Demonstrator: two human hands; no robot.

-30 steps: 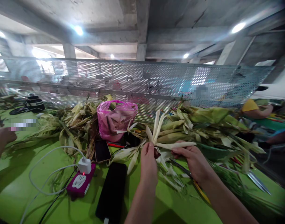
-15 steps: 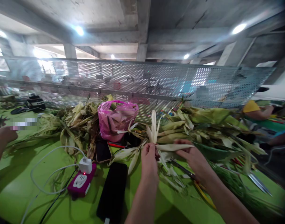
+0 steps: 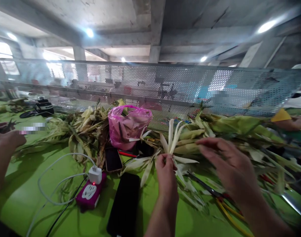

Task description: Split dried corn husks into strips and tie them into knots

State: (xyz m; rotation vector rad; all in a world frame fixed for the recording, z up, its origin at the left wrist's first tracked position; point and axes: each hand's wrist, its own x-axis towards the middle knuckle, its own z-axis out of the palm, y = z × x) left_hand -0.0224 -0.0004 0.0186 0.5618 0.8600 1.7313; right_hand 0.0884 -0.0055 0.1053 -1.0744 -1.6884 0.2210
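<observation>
Mid-frame the left hand (image 3: 166,171) pinches a few pale husk strips (image 3: 174,136), the right hand (image 3: 226,164) spread open beside them — big husk piles (image 3: 229,125) behind look untouched.

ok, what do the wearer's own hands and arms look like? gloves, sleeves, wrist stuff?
Left hand and right hand both ungloved; forearms bare to the frame edge, no sleeve, watch or band showing. Right hand is blurred, so small rings cannot be ruled out.

Probably a factory workshop: concrete beams (image 3: 155,29) overhead; perforated metal partition (image 3: 189,85); green worktable (image 3: 22,184) heaped with husks (image 3: 86,128).
</observation>
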